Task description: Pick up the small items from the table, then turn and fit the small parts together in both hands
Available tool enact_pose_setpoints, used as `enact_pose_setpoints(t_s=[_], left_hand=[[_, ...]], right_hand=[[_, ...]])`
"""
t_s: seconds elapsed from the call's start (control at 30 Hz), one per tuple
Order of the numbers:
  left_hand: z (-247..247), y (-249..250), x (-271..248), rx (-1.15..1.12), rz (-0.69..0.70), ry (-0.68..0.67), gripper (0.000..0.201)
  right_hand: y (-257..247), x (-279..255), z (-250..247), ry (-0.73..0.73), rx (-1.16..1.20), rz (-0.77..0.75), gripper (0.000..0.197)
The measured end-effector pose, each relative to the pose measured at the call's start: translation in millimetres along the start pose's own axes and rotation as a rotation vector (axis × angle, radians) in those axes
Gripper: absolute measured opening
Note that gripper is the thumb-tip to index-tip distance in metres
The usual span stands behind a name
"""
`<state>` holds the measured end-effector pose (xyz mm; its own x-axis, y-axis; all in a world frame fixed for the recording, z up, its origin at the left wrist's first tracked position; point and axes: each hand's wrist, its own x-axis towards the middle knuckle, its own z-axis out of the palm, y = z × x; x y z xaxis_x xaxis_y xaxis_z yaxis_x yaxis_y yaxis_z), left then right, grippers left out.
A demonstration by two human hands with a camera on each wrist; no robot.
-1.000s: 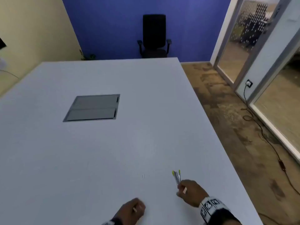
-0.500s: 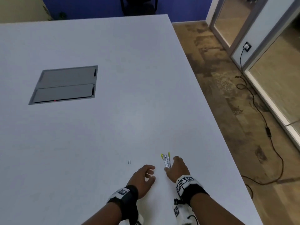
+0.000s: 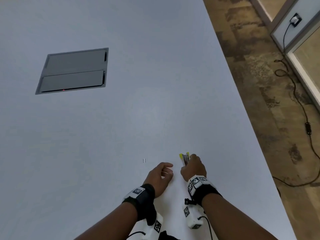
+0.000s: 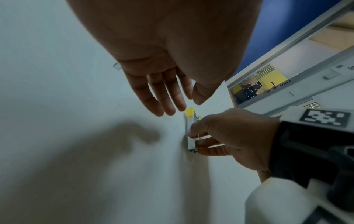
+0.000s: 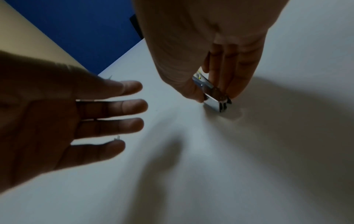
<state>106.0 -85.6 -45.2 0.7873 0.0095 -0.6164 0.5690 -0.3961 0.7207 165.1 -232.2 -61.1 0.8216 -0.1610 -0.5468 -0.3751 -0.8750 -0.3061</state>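
A small silver metal stapler [image 3: 185, 158] with yellow ends lies on the white table [image 3: 155, 101], near its front. My right hand [image 3: 194, 168] pinches the stapler between thumb and fingers and holds it against the tabletop. In the right wrist view the stapler [image 5: 212, 97] shows under the right hand's fingers [image 5: 228, 72]. My left hand [image 3: 160, 172] hovers just left of it with relaxed, straight fingers [image 4: 164, 97] and holds nothing. A tiny strip of staples [image 3: 144, 160] lies loose on the table, left of the left hand.
A grey hatch [image 3: 72, 71] with two lids is set into the table at the far left. The table's right edge runs diagonally, with patterned floor beyond it. A black cable [image 3: 294, 87] trails from a wall socket [image 3: 295, 19] across the floor.
The head view has tipped down towards the table. My left hand has uncurled and moved forward, close beside the stapler. My right hand still holds the stapler.
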Motion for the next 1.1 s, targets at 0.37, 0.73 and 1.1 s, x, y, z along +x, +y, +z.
enact_pose_setpoints(t_s=[0.37,0.73,1.1], left_hand=[[-6.8,26.2,14.3,-0.163,0.054,0.115,0.032],[-41.6,52.3,-15.9,-0.066,0.227,0.162,0.013],[-46.0,79.6,-49.4,0.133,0.259,0.190,0.019]], right_hand=[[-22.3,-14.9,-23.8,-0.107,0.410,-0.265,0.064],[-39.8,-36.5,-59.6,-0.274,0.554,-0.419,0.043],[-48.0,-65.5,-91.9,-0.265,0.685,-0.446,0.017]])
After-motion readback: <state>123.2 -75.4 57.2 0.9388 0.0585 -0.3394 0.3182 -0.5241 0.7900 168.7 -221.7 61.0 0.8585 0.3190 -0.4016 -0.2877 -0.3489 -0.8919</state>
